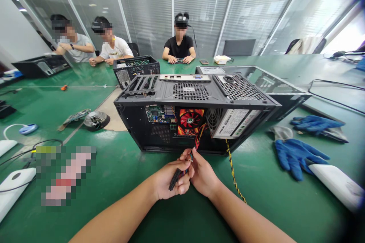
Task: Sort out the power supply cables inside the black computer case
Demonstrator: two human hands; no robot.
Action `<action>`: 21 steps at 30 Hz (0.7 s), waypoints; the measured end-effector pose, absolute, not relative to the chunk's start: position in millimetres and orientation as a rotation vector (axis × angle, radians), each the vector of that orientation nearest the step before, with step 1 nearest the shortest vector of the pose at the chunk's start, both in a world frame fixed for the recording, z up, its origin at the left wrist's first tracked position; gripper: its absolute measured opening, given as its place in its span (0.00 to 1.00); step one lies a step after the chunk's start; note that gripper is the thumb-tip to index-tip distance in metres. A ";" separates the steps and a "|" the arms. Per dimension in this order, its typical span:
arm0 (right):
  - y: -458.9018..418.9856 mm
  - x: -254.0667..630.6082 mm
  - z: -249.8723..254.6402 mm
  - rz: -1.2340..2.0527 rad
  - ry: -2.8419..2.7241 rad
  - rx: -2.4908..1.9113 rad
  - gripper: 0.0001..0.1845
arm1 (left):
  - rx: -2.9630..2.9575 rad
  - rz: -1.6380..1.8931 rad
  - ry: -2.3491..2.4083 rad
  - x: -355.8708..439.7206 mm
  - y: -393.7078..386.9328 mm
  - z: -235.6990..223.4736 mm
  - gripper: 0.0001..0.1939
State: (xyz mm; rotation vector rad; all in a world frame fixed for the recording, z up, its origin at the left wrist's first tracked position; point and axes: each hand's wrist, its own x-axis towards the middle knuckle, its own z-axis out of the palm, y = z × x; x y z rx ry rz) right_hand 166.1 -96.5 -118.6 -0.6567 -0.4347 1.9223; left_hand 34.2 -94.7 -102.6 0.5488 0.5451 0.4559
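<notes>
An open black computer case (pixel 159 148) lies in front of me, its rear panel facing up. Inside show a motherboard (pixel 155 114), a red cooling fan (pixel 190 120) and a power supply (pixel 234 123). From the power supply a bundle of coloured cables (pixel 200 136) runs out towards me. My left hand (pixel 172 178) is closed round that bundle, with its black connector (pixel 174 179) sticking out past the thumb. Just beside it, my right hand (pixel 203 172) pinches the same cables nearer the case. A yellow and black twisted cable (pixel 234 174) hangs out at the right.
Blue gloves (pixel 296 153) and a white device (pixel 338 184) lie to the right. Another case (pixel 293 98) stands behind mine. Loose metal parts (pixel 97 120) sit at the left, beyond a pixelated item (pixel 68 178). Across the green table sit three people, one in black (pixel 179 45).
</notes>
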 end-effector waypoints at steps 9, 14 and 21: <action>-96.4 166.4 -119.2 1.913 -0.437 -0.678 0.17 | 0.537 0.456 0.552 34.4 -94.8 -102.6 0.13; -95.4 166.1 -121.0 1.886 -0.451 -0.658 0.18 | 0.680 0.463 0.717 38.1 -96.5 -104.5 0.17; -94.7 165.9 -128.2 1.901 -0.446 -0.638 0.17 | 1.064 0.519 1.056 42.4 -97.3 -115.3 0.18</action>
